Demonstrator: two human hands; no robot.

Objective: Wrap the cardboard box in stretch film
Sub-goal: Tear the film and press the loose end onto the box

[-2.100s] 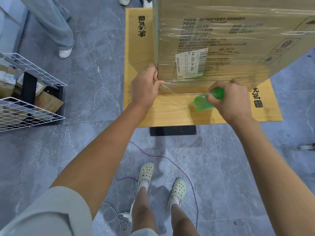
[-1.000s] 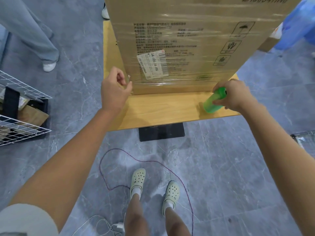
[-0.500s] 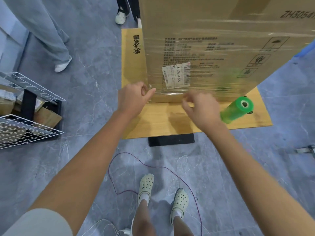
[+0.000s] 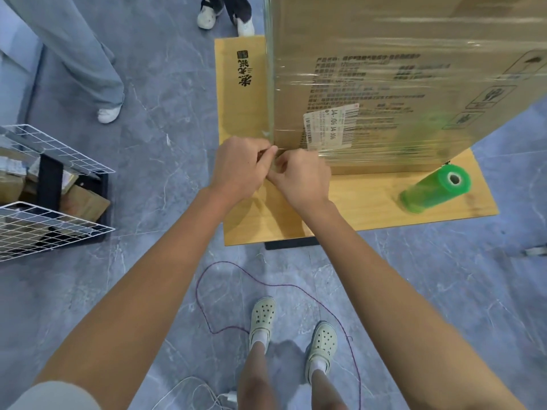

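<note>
Both arms reach forward and the hands meet at the near left bottom corner of the cardboard box (image 4: 384, 69). The left hand (image 4: 236, 167) and right hand (image 4: 302, 179), knuckles up and fingers curled, pinch the stretch film (image 4: 370, 155) between them. The box stands upright on the wooden board (image 4: 355, 208); the green film roll (image 4: 435, 189) lies there, well apart.

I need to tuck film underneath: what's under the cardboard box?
The cardboard box stands on a wooden board, with a black base showing below the board's near edge. Whether anything lies between box and board is hidden.
</note>
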